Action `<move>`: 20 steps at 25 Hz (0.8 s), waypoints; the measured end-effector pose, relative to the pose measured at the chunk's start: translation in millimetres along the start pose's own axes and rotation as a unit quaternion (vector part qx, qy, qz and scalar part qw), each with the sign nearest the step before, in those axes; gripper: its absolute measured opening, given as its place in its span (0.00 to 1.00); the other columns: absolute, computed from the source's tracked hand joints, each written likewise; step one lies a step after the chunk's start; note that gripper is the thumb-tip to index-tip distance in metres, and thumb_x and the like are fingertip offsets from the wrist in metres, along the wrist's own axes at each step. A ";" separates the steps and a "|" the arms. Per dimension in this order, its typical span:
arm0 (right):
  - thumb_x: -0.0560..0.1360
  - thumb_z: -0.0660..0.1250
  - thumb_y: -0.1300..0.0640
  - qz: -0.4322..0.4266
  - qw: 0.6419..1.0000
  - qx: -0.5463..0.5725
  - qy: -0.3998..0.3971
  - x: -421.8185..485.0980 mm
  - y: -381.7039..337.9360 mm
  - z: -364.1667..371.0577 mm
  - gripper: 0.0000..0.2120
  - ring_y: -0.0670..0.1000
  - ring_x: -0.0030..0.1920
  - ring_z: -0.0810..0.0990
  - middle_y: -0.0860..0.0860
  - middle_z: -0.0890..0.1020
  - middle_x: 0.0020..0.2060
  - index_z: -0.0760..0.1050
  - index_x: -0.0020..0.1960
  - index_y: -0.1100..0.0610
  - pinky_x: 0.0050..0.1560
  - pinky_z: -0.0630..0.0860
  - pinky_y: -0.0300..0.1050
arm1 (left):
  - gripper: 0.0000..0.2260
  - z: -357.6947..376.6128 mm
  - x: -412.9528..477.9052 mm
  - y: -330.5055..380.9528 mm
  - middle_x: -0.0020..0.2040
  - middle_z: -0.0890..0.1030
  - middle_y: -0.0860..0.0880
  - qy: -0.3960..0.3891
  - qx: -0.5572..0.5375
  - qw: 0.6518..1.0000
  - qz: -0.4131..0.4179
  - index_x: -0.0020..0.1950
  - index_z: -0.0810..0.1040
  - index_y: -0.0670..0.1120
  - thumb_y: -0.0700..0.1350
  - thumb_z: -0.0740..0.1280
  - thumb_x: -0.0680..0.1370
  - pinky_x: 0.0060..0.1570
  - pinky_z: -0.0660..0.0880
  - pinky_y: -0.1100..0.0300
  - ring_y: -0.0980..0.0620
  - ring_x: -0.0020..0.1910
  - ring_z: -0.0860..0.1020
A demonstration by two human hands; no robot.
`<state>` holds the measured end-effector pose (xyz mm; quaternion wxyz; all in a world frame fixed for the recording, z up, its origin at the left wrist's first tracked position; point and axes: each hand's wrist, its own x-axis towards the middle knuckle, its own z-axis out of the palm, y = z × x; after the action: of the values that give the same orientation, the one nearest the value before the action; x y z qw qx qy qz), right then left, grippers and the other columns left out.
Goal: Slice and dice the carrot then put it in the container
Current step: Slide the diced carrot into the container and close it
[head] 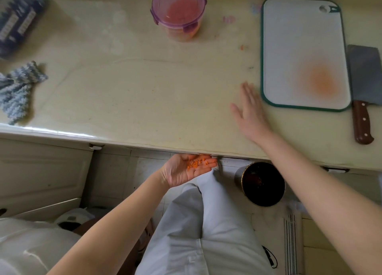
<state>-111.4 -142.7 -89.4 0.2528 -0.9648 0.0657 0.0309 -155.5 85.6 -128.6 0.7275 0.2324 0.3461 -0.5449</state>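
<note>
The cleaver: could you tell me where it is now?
Head view, far right: the cleaver lies on the counter, just right of the cutting board.

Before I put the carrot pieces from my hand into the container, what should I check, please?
1. Carrot pieces lie in the cupped left hand: ok.
2. Container open: not ok, its purple lid is on.
3. Right hand free for the lid: ok, open over the counter, holding nothing.
4. Cleaver out of the way: ok, it lies right of the cutting board.
5. Counter swept: not ok, an orange bit lies near the board.
6. Lid clips latched: cannot tell.
</note>
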 end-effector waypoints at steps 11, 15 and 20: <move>0.84 0.45 0.51 -0.361 0.916 -0.023 -0.175 -75.6 -51.3 50.8 0.25 0.56 0.70 0.68 0.60 0.73 0.68 0.70 0.69 0.65 0.72 0.58 0.46 | 0.15 -9.8 -11.5 12.6 0.49 0.80 0.35 0.045 0.039 0.997 0.038 0.54 0.76 0.32 0.37 0.54 0.76 0.45 0.80 0.48 0.40 0.43 0.82; 0.81 0.50 0.53 -0.170 0.983 -0.063 -0.010 -7.5 -21.7 29.6 0.25 0.63 0.72 0.64 0.64 0.67 0.71 0.64 0.72 0.68 0.73 0.47 0.45 | 0.18 -16.3 -8.9 15.4 0.57 0.76 0.30 0.051 0.024 0.998 0.018 0.58 0.74 0.28 0.38 0.55 0.76 0.54 0.76 0.44 0.35 0.52 0.80; 0.80 0.46 0.45 -0.091 0.990 -0.080 -0.067 -42.2 -39.9 42.7 0.33 0.64 0.74 0.59 0.67 0.60 0.73 0.57 0.73 0.71 0.75 0.46 0.49 | 0.18 -18.3 -10.0 15.2 0.54 0.79 0.32 0.043 0.023 0.999 0.020 0.54 0.78 0.29 0.38 0.54 0.77 0.54 0.76 0.46 0.36 0.51 0.80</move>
<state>-148.7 -82.6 -103.3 0.1801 -0.9797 -0.0425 0.0773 -147.2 109.6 -133.5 0.7170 0.2788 0.3601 -0.5278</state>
